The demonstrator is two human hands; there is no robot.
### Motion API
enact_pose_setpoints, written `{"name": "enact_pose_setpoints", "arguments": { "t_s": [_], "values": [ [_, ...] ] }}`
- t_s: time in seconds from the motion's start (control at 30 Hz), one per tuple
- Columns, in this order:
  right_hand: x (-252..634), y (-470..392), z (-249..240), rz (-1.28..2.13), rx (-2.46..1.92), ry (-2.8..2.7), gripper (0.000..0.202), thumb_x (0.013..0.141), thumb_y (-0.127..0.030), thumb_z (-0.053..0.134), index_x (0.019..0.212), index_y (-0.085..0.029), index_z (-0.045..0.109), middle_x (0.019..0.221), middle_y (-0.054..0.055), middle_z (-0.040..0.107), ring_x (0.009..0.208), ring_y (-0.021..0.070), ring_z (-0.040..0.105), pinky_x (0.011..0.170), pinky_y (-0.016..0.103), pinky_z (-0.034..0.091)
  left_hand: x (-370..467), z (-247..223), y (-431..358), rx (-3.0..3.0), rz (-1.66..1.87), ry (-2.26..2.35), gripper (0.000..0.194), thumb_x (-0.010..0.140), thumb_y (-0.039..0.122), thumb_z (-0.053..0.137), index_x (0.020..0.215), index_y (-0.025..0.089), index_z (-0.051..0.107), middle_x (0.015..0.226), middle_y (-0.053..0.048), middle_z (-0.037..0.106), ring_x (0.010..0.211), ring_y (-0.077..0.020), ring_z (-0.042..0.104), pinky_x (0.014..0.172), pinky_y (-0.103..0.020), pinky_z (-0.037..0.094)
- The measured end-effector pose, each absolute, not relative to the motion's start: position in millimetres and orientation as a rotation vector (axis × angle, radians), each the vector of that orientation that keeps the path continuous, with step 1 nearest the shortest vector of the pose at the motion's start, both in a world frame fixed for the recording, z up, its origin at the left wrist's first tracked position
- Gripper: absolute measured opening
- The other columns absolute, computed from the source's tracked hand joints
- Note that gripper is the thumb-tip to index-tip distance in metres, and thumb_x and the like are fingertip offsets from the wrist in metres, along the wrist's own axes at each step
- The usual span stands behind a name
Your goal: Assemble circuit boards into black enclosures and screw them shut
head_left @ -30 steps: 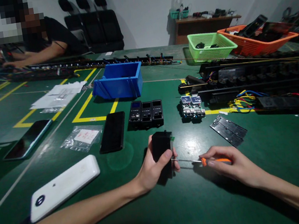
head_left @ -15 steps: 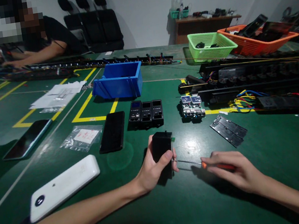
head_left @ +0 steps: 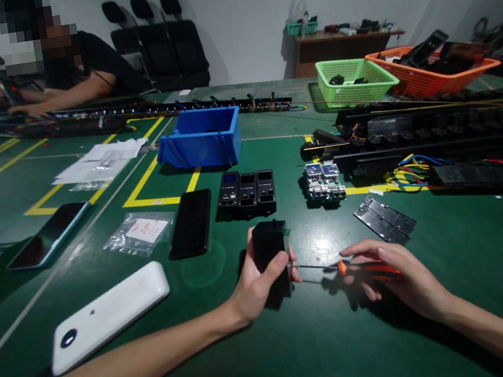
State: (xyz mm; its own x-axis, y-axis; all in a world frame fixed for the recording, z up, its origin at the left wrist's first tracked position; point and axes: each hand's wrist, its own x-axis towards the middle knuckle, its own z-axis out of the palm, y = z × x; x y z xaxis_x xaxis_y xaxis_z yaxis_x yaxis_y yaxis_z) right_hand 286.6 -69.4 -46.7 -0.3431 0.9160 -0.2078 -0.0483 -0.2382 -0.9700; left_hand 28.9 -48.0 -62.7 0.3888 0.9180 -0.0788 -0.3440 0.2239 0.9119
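A black box-shaped module (head_left: 269,249) is gripped in my left hand (head_left: 260,278), with the thumb across its face and fingertips showing at its right edge. The shaft of an orange-handled screwdriver (head_left: 343,267) reaches that right edge. Around the screwdriver's handle, my right hand (head_left: 396,274) has its fingers loosened and partly spread, with the handle lying against the palm side. Three black modules (head_left: 247,193) stand side by side beyond my left hand. Farther right lie small circuit boards with displays (head_left: 324,183) and flat black cover plates (head_left: 384,219).
Two phones (head_left: 189,223) (head_left: 49,235), a white device (head_left: 109,313) and a plastic bag (head_left: 139,233) lie at left. Behind are a blue bin (head_left: 201,139), green basket (head_left: 356,81), orange basket (head_left: 433,73) and wired black rails (head_left: 440,122). A person sits at back left; another hand shows at the left edge.
My right hand's fingers have opened from their pinch on the screwdriver handle, and the thumb and fingers are farther apart. My left hand keeps its hold on the module.
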Motion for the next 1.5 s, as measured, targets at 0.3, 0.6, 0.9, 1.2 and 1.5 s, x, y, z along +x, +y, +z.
{"name": "enact_pose_setpoints", "arguments": {
  "t_s": [0.3,0.6,0.9,1.2,1.5],
  "values": [
    [290.9,-61.0,-42.6,1.611,-1.481,-1.377,0.039,0.086,-0.053,0.058,0.075,-0.016,0.062,0.039,-0.005,0.049,0.031,0.0055,0.035,0.034,0.017,0.021,26.2,-66.3,-46.6,0.967,0.939,0.616,0.034,0.086,0.039,0.061,0.111,0.02,0.047,0.096,-0.006,0.061,0.074,-0.0213,0.069,0.064,-0.035,0.055],
    [289.4,-62.2,-42.7,1.55,-1.436,-1.565,0.038,0.084,-0.053,0.061,0.08,-0.015,0.064,0.044,-0.006,0.043,0.036,0.0069,0.039,0.039,0.02,0.026,25.8,-67.7,-47.4,0.967,0.971,0.62,0.035,0.091,0.04,0.054,0.118,0.024,0.04,0.082,-0.001,0.058,0.065,-0.0149,0.062,0.064,-0.033,0.053],
    [292.1,-61.9,-40.2,1.302,-1.382,-1.842,0.028,0.086,-0.044,0.062,0.088,-0.017,0.07,0.077,0.005,0.069,0.065,0.0153,0.061,0.057,0.024,0.046,26.0,-69.5,-44.9,0.915,0.964,0.618,0.028,0.09,0.044,0.053,0.095,0.016,0.053,0.082,-0.002,0.056,0.062,-0.0131,0.06,0.061,-0.03,0.051],
    [293.2,-61.9,-44.8,1.242,-1.341,-1.876,0.02,0.086,-0.037,0.065,0.095,-0.02,0.071,0.093,0.006,0.073,0.084,0.0195,0.067,0.074,0.027,0.051,27.6,-68.3,-43.3,0.89,0.974,0.623,0.033,0.09,0.045,0.054,0.085,0.013,0.057,0.081,-0.004,0.057,0.061,-0.0129,0.061,0.06,-0.028,0.051],
    [292.6,-62.9,-46.7,1.767,-1.184,-1.267,0.047,0.096,-0.055,0.036,0.107,-0.017,0.061,0.058,0.001,0.062,0.043,0.0106,0.049,0.041,0.02,0.035,30.7,-59.6,-40.8,0.824,0.899,0.613,0.04,0.088,0.048,0.056,0.103,0.011,0.062,0.11,-0.016,0.061,0.103,-0.0333,0.066,0.077,-0.043,0.059]
  ]
}}
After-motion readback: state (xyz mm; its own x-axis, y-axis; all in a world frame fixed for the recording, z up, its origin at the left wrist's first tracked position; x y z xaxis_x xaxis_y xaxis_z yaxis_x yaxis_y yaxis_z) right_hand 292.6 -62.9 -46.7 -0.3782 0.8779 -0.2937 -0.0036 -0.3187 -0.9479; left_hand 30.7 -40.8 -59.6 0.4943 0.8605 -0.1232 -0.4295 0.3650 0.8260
